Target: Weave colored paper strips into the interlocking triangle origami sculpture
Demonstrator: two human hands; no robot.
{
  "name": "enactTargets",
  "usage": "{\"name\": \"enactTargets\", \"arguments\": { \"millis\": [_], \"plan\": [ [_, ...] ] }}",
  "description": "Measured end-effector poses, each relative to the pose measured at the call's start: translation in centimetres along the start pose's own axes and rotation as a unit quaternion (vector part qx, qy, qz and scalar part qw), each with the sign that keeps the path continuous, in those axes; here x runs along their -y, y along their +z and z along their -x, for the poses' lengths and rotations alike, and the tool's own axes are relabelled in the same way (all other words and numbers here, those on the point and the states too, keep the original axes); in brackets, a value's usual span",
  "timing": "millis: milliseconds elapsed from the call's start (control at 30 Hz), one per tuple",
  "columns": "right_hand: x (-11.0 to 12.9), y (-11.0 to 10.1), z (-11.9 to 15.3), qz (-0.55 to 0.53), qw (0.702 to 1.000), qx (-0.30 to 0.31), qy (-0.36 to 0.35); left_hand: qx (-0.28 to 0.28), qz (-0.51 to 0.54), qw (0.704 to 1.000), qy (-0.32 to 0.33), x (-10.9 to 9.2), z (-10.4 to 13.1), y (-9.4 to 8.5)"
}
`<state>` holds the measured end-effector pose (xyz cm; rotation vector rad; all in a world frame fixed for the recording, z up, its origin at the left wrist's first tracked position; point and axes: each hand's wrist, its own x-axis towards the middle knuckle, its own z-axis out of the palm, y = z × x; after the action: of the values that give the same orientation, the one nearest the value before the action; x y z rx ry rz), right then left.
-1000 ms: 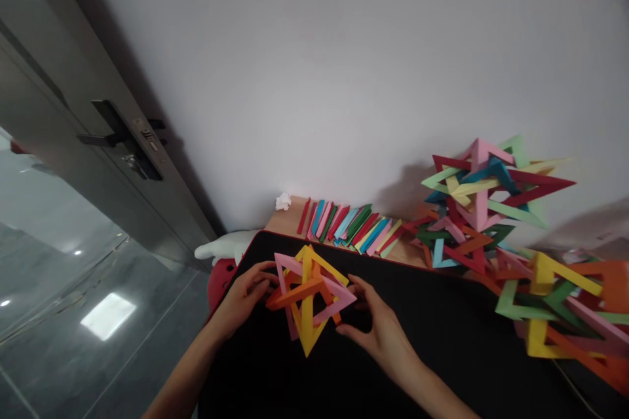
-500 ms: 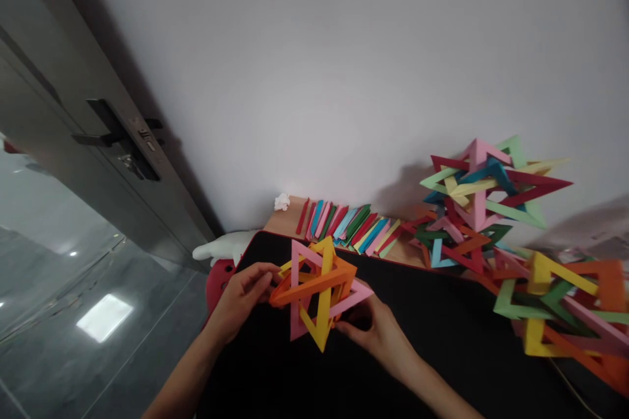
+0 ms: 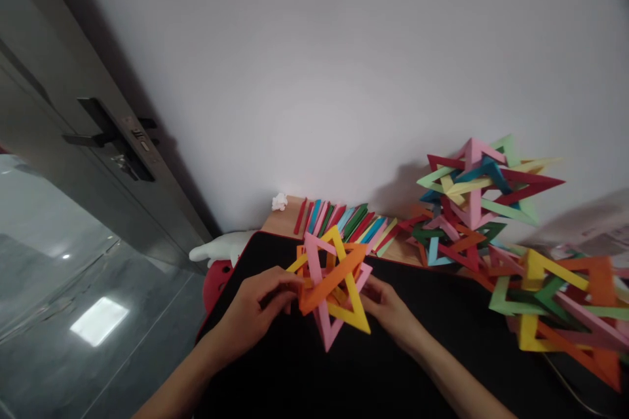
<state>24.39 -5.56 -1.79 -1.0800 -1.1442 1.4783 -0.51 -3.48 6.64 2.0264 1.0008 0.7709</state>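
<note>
Left hand [image 3: 255, 304] pinches the orange corner of the paper star [image 3: 328, 285] above the counter [image 3: 304, 380], near its far edge; half-curled right hand [image 3: 390, 311] meets its right side, grip hidden. A pink tip points nearward; long axis unclear.

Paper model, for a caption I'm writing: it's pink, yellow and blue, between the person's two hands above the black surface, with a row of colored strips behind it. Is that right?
Not quite: the head view shows orange, not blue. The paper model is pink, yellow and orange, between the left hand and right hand, above the black surface, with the row of colored strips behind it.
</note>
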Motion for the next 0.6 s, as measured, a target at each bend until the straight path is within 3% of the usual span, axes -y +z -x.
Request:
{"name": "enactTargets", "arguments": {
  "millis": [233, 433, 533, 600],
  "plan": [
    [1.2, -0.6, -2.0, -0.029, 0.998, 0.013, 0.053, -0.021, -0.046, 0.996, 0.068, -1.1, 0.2, 0.0],
    [2.0, -0.7, -2.1, -0.021, 0.999, -0.041, -0.016, -0.08, -0.071, 0.994, 0.037, -0.3, 0.1, -0.3],
    [1.8, -0.9, -1.7, 0.024, 0.996, -0.074, -0.047, -0.146, -0.163, 0.975, 0.033, 0.6, -1.4, -1.3],
    [1.4, -0.9, -1.5, 0.058, 0.991, -0.105, -0.06, -0.134, -0.182, 0.973, 0.04, 1.6, -2.9, -2.1]
  ]
}}
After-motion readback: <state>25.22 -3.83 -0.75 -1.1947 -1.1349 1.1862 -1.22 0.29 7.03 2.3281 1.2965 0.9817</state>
